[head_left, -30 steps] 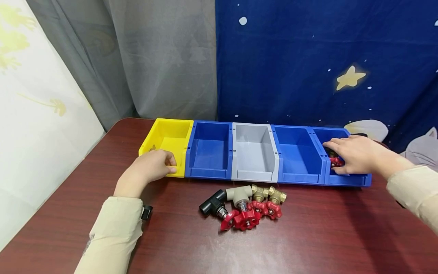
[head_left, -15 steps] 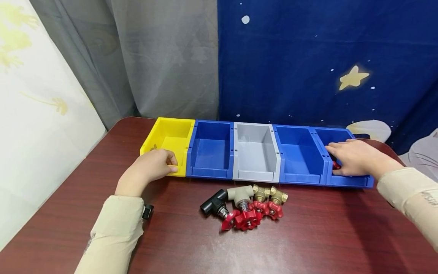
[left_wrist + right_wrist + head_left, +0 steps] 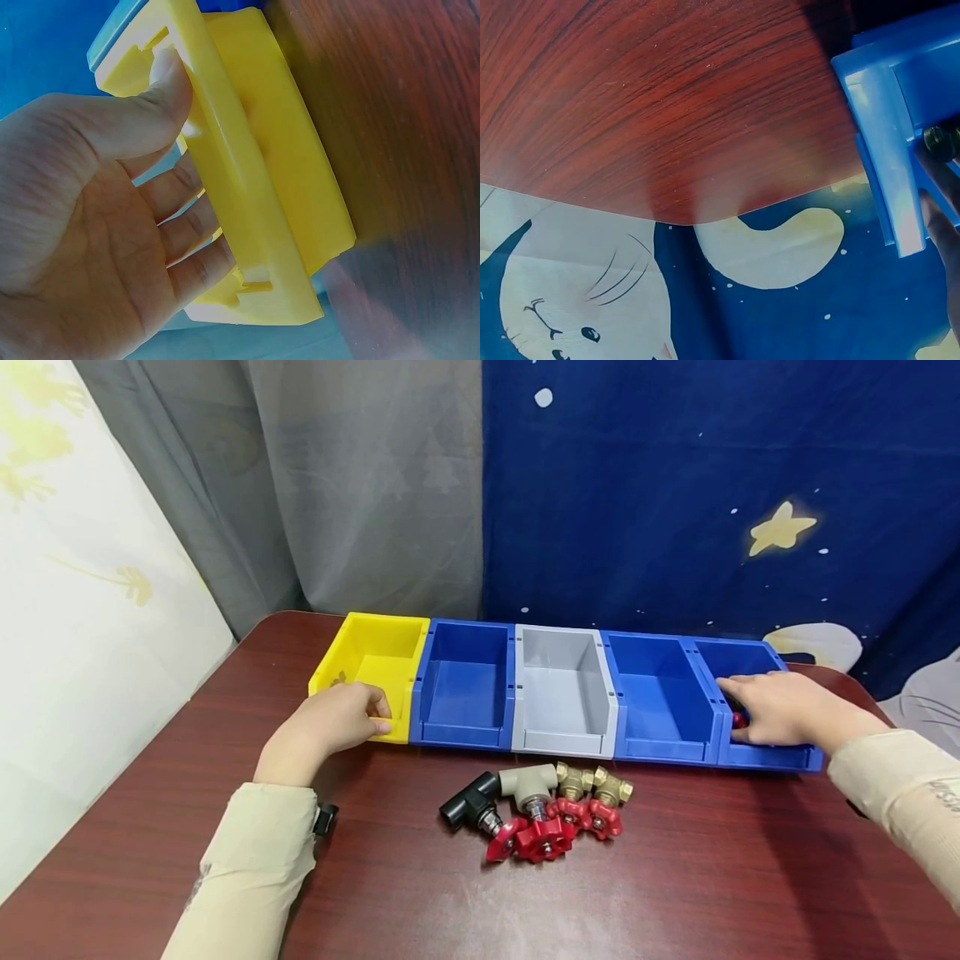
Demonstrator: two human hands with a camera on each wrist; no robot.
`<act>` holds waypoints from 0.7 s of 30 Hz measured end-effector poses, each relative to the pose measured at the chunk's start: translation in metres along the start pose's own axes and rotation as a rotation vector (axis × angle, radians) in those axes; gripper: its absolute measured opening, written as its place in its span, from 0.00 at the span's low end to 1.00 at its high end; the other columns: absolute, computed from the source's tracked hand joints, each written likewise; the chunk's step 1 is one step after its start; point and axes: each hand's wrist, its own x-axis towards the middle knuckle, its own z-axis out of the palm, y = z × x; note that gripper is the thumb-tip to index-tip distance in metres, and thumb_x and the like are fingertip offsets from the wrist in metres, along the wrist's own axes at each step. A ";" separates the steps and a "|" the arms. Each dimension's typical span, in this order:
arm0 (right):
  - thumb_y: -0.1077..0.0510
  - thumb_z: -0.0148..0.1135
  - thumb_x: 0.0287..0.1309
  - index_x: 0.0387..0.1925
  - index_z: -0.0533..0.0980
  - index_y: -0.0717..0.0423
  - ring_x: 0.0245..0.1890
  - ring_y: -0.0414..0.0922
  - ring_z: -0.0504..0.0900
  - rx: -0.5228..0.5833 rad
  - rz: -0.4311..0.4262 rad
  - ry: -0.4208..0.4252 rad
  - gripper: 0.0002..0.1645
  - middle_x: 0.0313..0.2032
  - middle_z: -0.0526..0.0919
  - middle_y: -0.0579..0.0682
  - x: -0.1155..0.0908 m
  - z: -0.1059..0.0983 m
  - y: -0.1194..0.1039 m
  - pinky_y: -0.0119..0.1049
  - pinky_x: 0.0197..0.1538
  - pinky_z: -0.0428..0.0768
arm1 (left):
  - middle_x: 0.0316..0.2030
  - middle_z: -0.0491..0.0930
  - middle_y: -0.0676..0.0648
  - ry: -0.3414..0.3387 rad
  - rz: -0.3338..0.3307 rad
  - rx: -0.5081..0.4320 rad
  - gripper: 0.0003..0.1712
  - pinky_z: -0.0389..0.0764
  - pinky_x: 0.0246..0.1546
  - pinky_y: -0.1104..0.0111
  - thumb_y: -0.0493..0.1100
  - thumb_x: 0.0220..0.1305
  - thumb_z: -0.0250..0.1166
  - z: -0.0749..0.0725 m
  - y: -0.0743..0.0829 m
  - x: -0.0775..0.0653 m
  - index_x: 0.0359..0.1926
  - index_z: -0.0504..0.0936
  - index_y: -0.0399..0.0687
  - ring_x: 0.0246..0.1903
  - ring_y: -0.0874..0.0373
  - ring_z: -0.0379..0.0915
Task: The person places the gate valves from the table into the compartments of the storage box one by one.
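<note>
Currently, your left hand [image 3: 330,720] pinches the yellow bin [image 3: 386,635] by its front lip, left of frame centre; your right hand [image 3: 783,706] dips into the far-right blue bin [image 3: 772,757], its hold on the half-hidden red fitting [image 3: 739,720] unclear. Probably heavy, rigid: grip its body.

Indoor tabletop workspace, homelike rather than industrial: wood-grain table [image 3: 637,893] against a grey curtain [image 3: 375,485] and a navy curtain [image 3: 637,485] (printed with a cartoon cat [image 3: 585,281]); plastic bins [image 3: 562,702] and handwheel valves [image 3: 546,839] add a workshop note
</note>
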 end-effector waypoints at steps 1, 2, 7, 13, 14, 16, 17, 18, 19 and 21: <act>0.47 0.74 0.45 0.60 0.70 0.73 0.52 0.69 0.77 0.013 0.010 -0.006 0.47 0.55 0.77 0.70 0.000 0.001 0.000 0.65 0.52 0.72 | 0.27 0.79 0.49 0.000 0.001 0.001 0.09 0.72 0.45 0.53 0.46 0.65 0.68 0.000 0.000 0.000 0.36 0.82 0.45 0.36 0.49 0.72; 0.47 0.74 0.46 0.61 0.69 0.74 0.53 0.70 0.76 0.027 0.023 -0.013 0.47 0.56 0.76 0.71 0.000 0.001 -0.001 0.65 0.52 0.72 | 0.27 0.79 0.50 0.001 0.002 0.001 0.09 0.72 0.45 0.53 0.46 0.65 0.68 0.000 0.000 0.000 0.36 0.82 0.44 0.36 0.49 0.72; 0.49 0.73 0.48 0.62 0.66 0.76 0.56 0.71 0.74 0.084 0.074 -0.033 0.48 0.57 0.74 0.74 -0.001 0.002 -0.004 0.66 0.53 0.71 | 0.26 0.78 0.50 -0.003 -0.001 -0.003 0.09 0.71 0.46 0.53 0.46 0.65 0.67 0.000 0.000 -0.001 0.36 0.82 0.44 0.37 0.49 0.72; 0.46 0.72 0.51 0.63 0.66 0.74 0.55 0.71 0.74 0.093 0.071 -0.024 0.48 0.57 0.75 0.73 -0.006 0.003 -0.007 0.67 0.53 0.71 | 0.27 0.78 0.49 -0.007 -0.013 -0.008 0.09 0.72 0.43 0.54 0.46 0.65 0.67 0.000 0.000 -0.002 0.35 0.82 0.45 0.37 0.49 0.71; 0.46 0.72 0.51 0.63 0.67 0.74 0.55 0.71 0.74 0.091 0.073 -0.021 0.47 0.57 0.75 0.73 -0.007 0.002 -0.007 0.67 0.53 0.71 | 0.27 0.78 0.49 -0.007 -0.011 -0.009 0.09 0.72 0.43 0.54 0.45 0.65 0.67 0.000 0.000 -0.002 0.35 0.82 0.45 0.37 0.49 0.72; 0.47 0.73 0.51 0.63 0.67 0.73 0.55 0.71 0.75 0.088 0.077 -0.014 0.46 0.57 0.75 0.73 -0.009 0.001 -0.007 0.67 0.52 0.72 | 0.27 0.79 0.49 -0.003 -0.005 -0.007 0.08 0.72 0.44 0.54 0.45 0.65 0.67 0.000 0.000 -0.002 0.35 0.82 0.44 0.37 0.49 0.72; 0.48 0.73 0.51 0.63 0.68 0.73 0.55 0.70 0.75 0.089 0.083 -0.011 0.46 0.57 0.75 0.73 -0.010 0.000 -0.007 0.67 0.52 0.72 | 0.27 0.79 0.49 -0.003 -0.003 -0.006 0.08 0.72 0.44 0.54 0.45 0.65 0.67 0.000 0.000 -0.001 0.35 0.82 0.44 0.36 0.49 0.72; 0.48 0.73 0.50 0.62 0.68 0.72 0.54 0.70 0.75 0.091 0.086 -0.008 0.45 0.56 0.75 0.73 -0.011 -0.002 -0.008 0.66 0.52 0.72 | 0.27 0.78 0.49 -0.004 -0.003 -0.007 0.08 0.72 0.44 0.54 0.45 0.65 0.67 0.000 0.000 -0.001 0.35 0.81 0.44 0.36 0.49 0.72; 0.48 0.73 0.50 0.62 0.68 0.72 0.54 0.70 0.76 0.094 0.089 -0.005 0.45 0.56 0.75 0.73 -0.013 -0.003 -0.008 0.66 0.51 0.73 | 0.26 0.78 0.49 -0.004 -0.002 -0.007 0.08 0.72 0.44 0.54 0.45 0.65 0.67 0.000 0.000 -0.001 0.35 0.81 0.44 0.36 0.50 0.72; 0.50 0.73 0.51 0.62 0.69 0.71 0.53 0.69 0.77 0.098 0.092 0.005 0.43 0.55 0.76 0.72 -0.016 -0.004 -0.009 0.66 0.50 0.74 | 0.26 0.78 0.50 -0.004 0.002 -0.003 0.08 0.71 0.47 0.52 0.45 0.65 0.67 0.001 0.000 0.000 0.35 0.81 0.44 0.35 0.50 0.72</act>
